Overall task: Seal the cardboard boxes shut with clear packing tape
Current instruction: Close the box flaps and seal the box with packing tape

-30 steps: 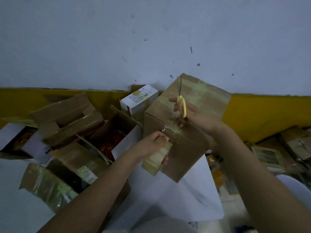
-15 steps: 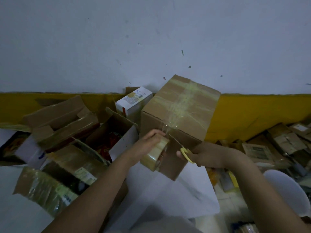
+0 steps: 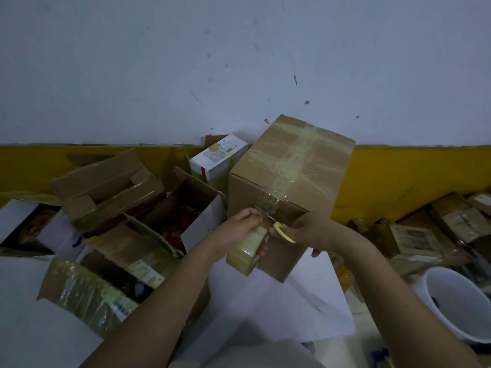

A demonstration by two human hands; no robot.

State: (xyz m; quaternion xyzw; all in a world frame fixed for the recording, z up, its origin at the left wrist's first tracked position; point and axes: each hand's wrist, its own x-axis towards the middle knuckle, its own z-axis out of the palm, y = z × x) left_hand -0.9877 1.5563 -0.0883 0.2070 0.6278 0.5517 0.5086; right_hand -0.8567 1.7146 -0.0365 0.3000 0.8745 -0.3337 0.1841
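Cardboard box at frame centre, tilted on white worktop, top crossed with tape. Left hand fingers wrapped round tape roll against box front. Right hand fingers grip yellow-handled scissors, blades at the stretched strip.

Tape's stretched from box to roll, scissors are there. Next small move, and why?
Probably close the scissors to cut the tape strip. The left hand holds the roll taut off the box, and the right hand has the blades at that strip.
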